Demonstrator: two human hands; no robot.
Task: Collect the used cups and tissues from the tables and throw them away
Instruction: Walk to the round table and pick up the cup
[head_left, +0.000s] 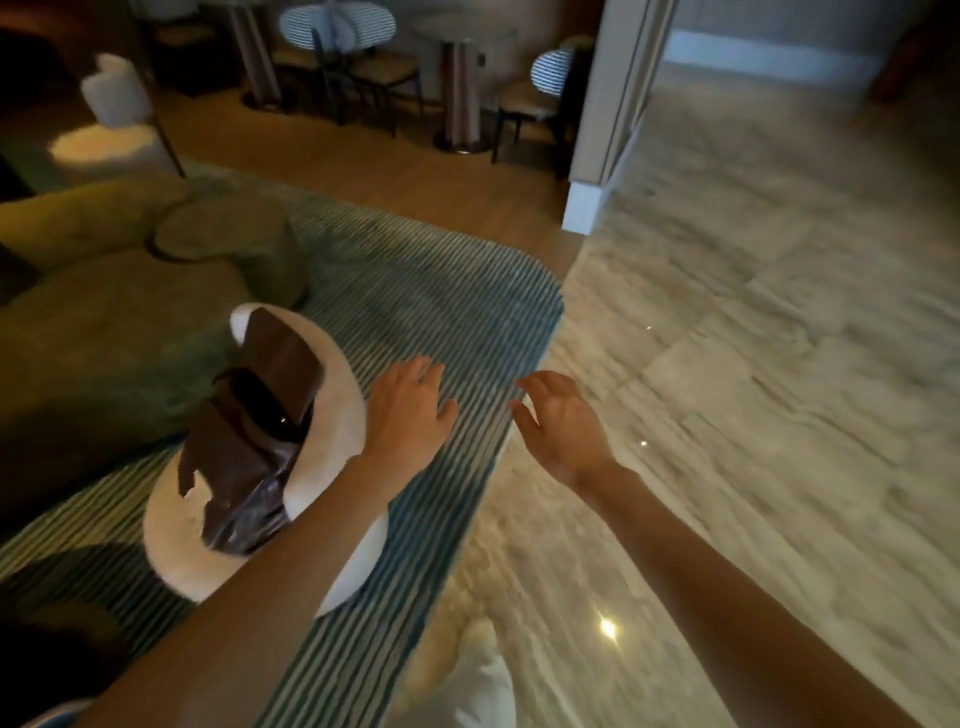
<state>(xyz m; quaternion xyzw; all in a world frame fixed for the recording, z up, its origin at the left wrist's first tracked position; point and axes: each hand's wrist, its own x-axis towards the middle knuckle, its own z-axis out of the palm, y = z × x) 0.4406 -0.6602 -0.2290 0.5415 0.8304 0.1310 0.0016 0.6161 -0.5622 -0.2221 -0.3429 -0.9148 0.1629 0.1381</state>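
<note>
Both forearms reach forward, left hand (410, 410) and right hand (558, 423) spread wide and carrying nothing. No cups or tissues show anywhere; a white bin (332, 415) with a brown liner stands just left, so perhaps one load is dumped.

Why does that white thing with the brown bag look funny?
The white bin on the striped rug appears tilted, and its brown bag liner hangs crumpled and uneven over the rim. Both hands are open and hold nothing. No spill shows.
</note>
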